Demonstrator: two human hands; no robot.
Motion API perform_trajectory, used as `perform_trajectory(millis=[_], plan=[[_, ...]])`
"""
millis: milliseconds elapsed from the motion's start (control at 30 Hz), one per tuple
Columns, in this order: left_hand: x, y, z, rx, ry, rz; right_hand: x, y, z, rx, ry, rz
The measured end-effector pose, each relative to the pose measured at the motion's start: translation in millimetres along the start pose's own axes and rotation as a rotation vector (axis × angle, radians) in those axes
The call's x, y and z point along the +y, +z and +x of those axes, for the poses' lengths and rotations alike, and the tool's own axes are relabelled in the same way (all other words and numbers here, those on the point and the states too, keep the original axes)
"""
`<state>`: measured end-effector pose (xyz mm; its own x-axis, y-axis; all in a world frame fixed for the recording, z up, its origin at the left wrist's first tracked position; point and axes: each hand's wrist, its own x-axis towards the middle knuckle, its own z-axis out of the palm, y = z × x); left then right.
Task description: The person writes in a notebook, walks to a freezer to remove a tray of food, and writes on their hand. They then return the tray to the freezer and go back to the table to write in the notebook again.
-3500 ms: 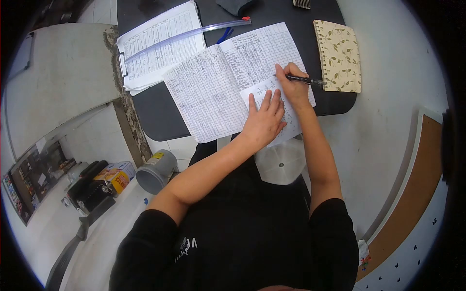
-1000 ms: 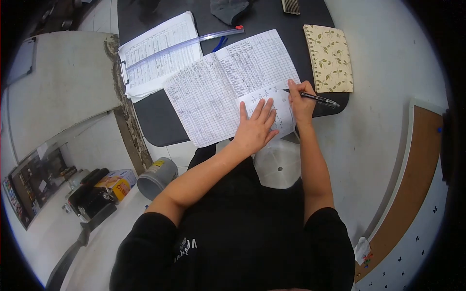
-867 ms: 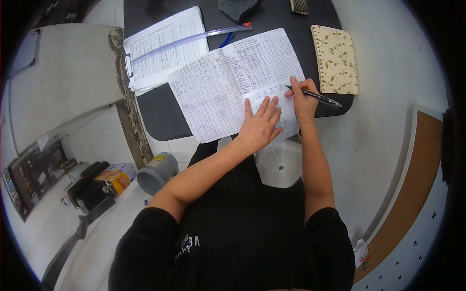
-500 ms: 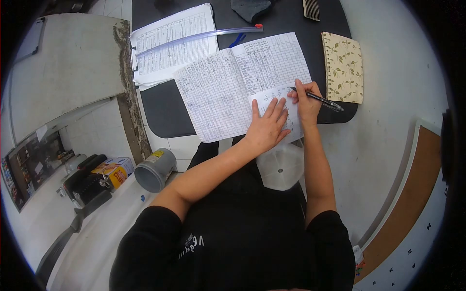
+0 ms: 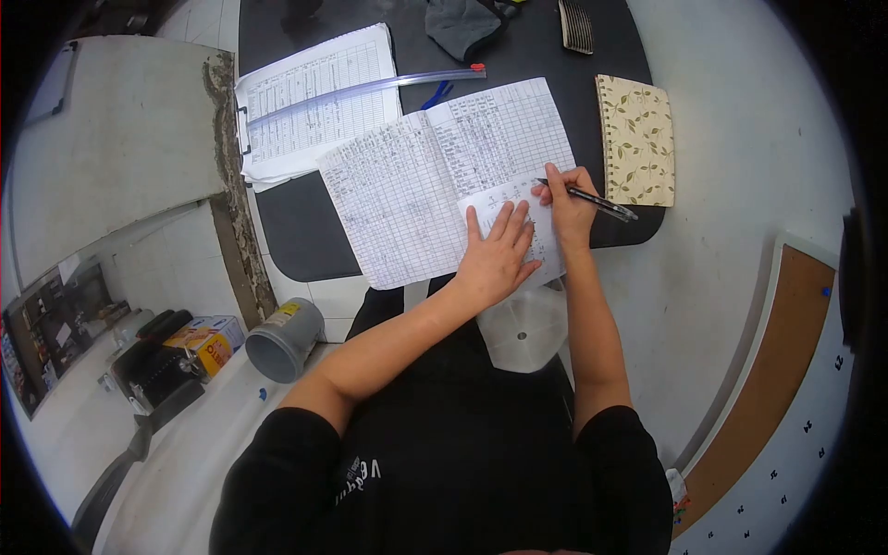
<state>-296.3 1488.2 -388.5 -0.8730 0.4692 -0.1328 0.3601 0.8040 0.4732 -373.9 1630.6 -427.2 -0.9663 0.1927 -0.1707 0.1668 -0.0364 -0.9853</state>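
An open grid-ruled notebook (image 5: 398,213) filled with handwriting lies at the front edge of the black table (image 5: 305,227). On its right page rests a smaller white sheet (image 5: 476,205) with handwritten figures. My left hand (image 5: 497,254) lies flat on that sheet with its fingers spread, covering part of the writing. Gripped in my right hand (image 5: 571,205) is a black pen (image 5: 606,203), its tip at the upper part of the sheet. The pen slants down to the right.
A clipboard with ruled sheets (image 5: 319,129) lies at the back left, a clear plastic strip (image 5: 370,88) across it. A leaf-patterned spiral notebook (image 5: 638,139) is at the right. Behind are a dark cloth item (image 5: 462,30) and a comb (image 5: 575,26). A grey bucket (image 5: 285,342) stands lower left.
The whole view has shifted, so the table and its things appear slightly lower and further left. My left hand stays on the sheet; the pen remains in my right hand.
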Motion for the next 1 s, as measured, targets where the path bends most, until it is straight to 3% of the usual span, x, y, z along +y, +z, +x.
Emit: perform_trajectory(millis=[733, 1000], plan=[[-4, -7, -7, 0.019, 0.078, -0.089, -35, -13, -3, 0.187, -0.127, 0.011], [-3, -45, -31, 0.039, 0.180, -0.245, -42, -33, -21, 0.291, -0.130, -0.006]])
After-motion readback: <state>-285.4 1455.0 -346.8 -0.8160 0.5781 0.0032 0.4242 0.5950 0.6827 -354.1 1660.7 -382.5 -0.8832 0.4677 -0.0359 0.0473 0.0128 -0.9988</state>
